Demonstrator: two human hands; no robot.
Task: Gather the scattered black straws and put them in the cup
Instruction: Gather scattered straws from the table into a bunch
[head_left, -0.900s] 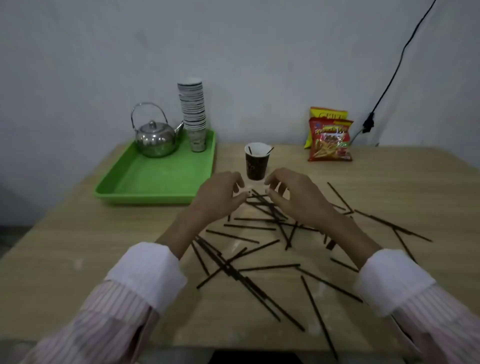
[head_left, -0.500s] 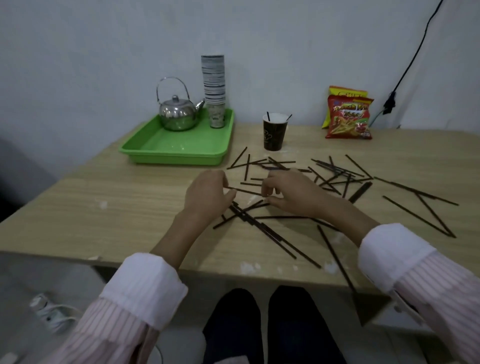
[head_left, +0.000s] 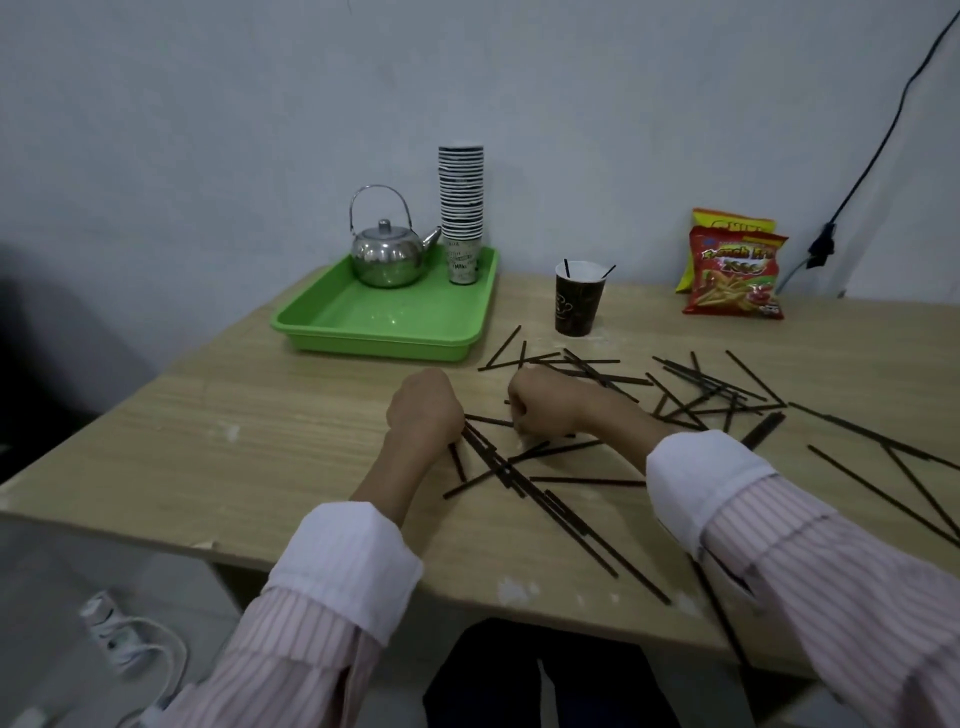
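Several black straws (head_left: 540, 498) lie scattered over the wooden table (head_left: 218, 441), with another tangle (head_left: 709, 391) to the right. A dark paper cup (head_left: 575, 306) stands upright behind them and holds two straws. My left hand (head_left: 425, 410) is curled into a fist over the upper ends of a bundle of straws. My right hand (head_left: 548, 404) is curled too, pinching the end of a short straw (head_left: 488, 420) that runs between both hands. The fingertips of both hands are hidden under the knuckles.
A green tray (head_left: 384, 340) at the back left carries a steel kettle (head_left: 387, 254) and a tall stack of paper cups (head_left: 461, 208). Two snack bags (head_left: 735, 275) lean on the wall at the back right. A power strip (head_left: 106, 621) lies on the floor.
My hands drew back from beside the cup toward me and came down on the straws. Their fingers closed from spread to curled. The view also swung to the left.
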